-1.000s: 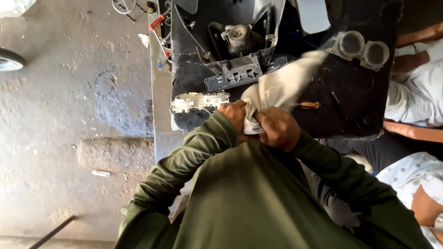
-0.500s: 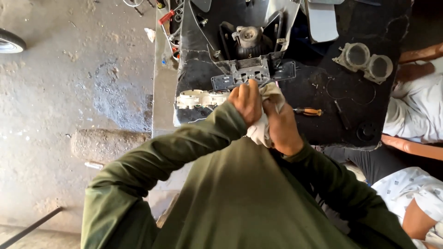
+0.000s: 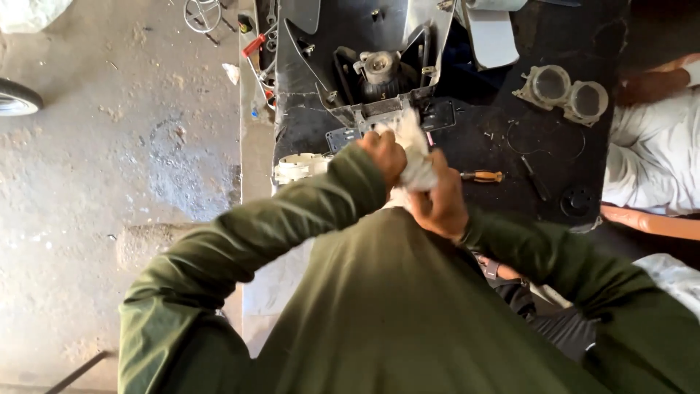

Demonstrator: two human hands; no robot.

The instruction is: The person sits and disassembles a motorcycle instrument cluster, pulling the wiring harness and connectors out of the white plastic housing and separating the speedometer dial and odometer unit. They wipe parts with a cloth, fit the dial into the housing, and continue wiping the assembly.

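On the dark table [image 3: 554, 168], just ahead of the person's chest, both hands are bunched around a white cloth [image 3: 415, 149]. The left hand [image 3: 383, 155] is curled shut on its near-left side, and the right hand [image 3: 437, 201] is closed on its lower end from below. The cloth runs lengthwise away from the body, its far tip touching the grey metal housing [image 3: 379, 95]. An orange-handled screwdriver [image 3: 483, 176] lies just right of the right hand.

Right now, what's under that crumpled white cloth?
The crumpled white cloth, bunched in the left hand and right hand, rests against a grey metal machine part. What lies beneath it is covered.
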